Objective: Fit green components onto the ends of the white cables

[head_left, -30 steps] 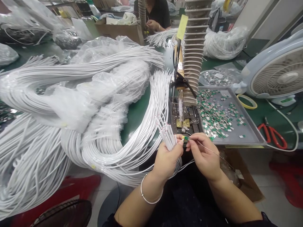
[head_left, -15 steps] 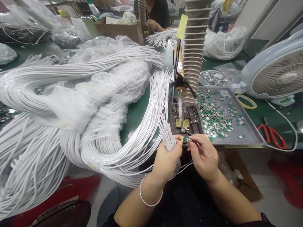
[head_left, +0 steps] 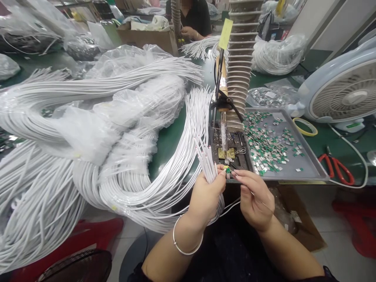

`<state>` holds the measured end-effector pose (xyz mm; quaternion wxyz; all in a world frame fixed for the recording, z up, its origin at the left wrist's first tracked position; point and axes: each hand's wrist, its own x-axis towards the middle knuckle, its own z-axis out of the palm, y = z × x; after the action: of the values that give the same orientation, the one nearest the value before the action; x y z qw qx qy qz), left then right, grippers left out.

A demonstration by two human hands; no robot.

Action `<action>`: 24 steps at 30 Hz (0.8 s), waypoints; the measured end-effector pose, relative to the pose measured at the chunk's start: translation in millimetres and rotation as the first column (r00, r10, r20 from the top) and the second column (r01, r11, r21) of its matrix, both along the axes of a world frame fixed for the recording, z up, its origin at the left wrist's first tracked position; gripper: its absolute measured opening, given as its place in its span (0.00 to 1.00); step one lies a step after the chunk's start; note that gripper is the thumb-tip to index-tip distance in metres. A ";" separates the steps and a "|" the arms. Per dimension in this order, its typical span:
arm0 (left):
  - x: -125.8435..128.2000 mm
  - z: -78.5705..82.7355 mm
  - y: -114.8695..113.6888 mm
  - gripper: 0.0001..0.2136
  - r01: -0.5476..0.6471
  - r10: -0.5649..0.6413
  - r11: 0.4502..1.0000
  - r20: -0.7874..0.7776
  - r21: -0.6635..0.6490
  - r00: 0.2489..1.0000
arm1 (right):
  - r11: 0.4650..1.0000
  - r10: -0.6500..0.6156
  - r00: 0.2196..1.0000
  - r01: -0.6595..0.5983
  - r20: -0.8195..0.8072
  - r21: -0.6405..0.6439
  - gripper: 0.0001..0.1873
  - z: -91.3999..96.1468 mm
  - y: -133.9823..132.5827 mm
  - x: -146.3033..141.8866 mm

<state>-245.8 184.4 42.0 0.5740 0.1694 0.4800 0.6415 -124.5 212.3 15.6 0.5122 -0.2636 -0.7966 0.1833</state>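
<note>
My left hand (head_left: 205, 199) is closed around a bundle of white cables (head_left: 208, 164) with stripped ends pointing up. Its thumb and fingertip also pinch a small green connector board (head_left: 228, 170). Facing it, my right hand (head_left: 257, 199) pinches a thin strand of solder wire (head_left: 234, 172), whose tip points at the board. The wire's tail runs back across the palm. Just beyond both hands, a soldering iron (head_left: 223, 127) is fixed upright, tip down, over a dark holder (head_left: 243, 156) with a yellow sponge (head_left: 225, 153). Whether the solder touches the board I cannot tell.
Large loops of white cable (head_left: 117, 188) cover the left side. On the right are a metal tray (head_left: 308, 156) of connector boards, red-handled cutters (head_left: 337, 166), a tape roll (head_left: 304, 127) and a fan (head_left: 346, 86). A ribbed duct (head_left: 242, 66) rises behind the iron. Another person (head_left: 190, 23) sits opposite.
My right fingers have drawn back slightly from the connector board, which has turned in my left fingertips. My left hand keeps its grip on the bundle.
</note>
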 end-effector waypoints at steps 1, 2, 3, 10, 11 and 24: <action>0.3 0.2 0.2 0.05 -0.005 0.005 1.000 0.000 -0.002 1.000 | 1.000 0.007 1.000 -0.007 -0.004 -0.001 0.18 0.0 -1.3 0.0; 0.6 0.4 0.4 0.06 -0.010 0.010 1.000 0.000 -0.006 1.000 | 1.000 0.020 1.000 -0.020 -0.004 -0.007 0.18 -0.5 -2.7 -0.2; 0.7 0.7 0.6 0.06 -0.018 0.018 1.000 0.001 -0.012 1.000 | 0.999 0.035 0.999 -0.035 -0.002 -0.018 0.18 -1.3 -4.0 -0.7; -0.4 -1.5 0.6 0.08 -0.044 0.043 0.998 -0.008 -0.036 0.999 | 0.997 0.039 0.999 -0.039 0.010 -0.071 0.16 -2.5 -5.4 -4.7; -0.6 -2.4 0.6 0.08 -0.041 0.041 0.999 -0.015 -0.026 0.999 | 0.997 0.021 1.000 -0.020 0.015 -0.068 0.15 -1.6 -4.4 -4.6; -0.2 -2.5 -0.3 0.04 -0.007 0.008 1.000 -0.034 0.020 0.999 | 0.999 -0.036 0.999 0.036 0.035 -0.013 0.17 1.0 1.6 -2.7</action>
<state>-246.0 184.1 39.4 0.5617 0.1842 0.4838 0.6454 -127.2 213.9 16.6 0.4997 -0.2847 -0.7992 0.1750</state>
